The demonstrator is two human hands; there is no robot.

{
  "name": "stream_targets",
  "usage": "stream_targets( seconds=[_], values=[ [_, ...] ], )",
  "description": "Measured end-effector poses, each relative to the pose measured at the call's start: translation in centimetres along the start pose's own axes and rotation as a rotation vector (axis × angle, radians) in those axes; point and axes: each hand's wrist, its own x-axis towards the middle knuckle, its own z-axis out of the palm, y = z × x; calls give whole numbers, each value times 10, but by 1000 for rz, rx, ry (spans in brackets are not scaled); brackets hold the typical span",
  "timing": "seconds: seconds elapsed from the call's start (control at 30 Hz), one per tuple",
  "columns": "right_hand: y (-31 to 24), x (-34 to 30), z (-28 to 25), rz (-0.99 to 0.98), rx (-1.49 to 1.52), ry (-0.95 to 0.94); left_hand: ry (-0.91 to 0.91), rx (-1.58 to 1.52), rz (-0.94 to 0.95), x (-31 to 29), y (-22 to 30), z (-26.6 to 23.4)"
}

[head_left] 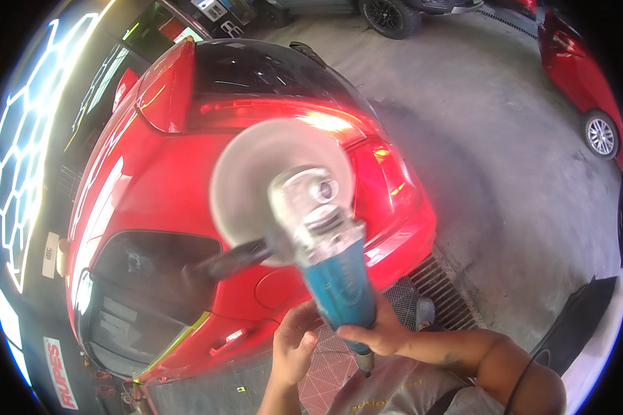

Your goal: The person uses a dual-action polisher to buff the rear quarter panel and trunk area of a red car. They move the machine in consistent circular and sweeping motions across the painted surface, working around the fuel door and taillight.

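Observation:
A rotary polisher (339,283) with a blue body and silver head rises in front of me, tilted up to the left. Its round, whitish pad (246,176) looks blurred, in front of the red car's (166,162) rear corner; whether they touch, I cannot tell. My right hand (384,332) wraps round the polisher's rear end, thumb across the body. At the body's left side, my left hand (294,346) curls its fingers behind the tool, partly hidden, with its thumb standing off. No hand is on the black side handle (239,259).
The car's side window (156,297) has yellow-green tape (176,346) along its lower edge. A floor grate (443,290) lies by the rear bumper. Another red car (581,83) and a dark vehicle (387,14) stand farther off. A black cord (522,380) runs past my right arm.

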Motion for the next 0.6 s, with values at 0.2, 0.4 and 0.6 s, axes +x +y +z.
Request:
stream_targets(
  seconds=[0.2, 0.4, 0.6],
  values=[
    [-42, 33, 27, 60, -59, -157, 37, -211, 109, 40, 19, 11],
    [-68, 48, -10, 108, -10, -306, -13, -502, 153, 75, 48, 51],
    [-46, -30, -136, 5, -588, -243, -93, -423, 49, 92, -37, 112]
  ],
)
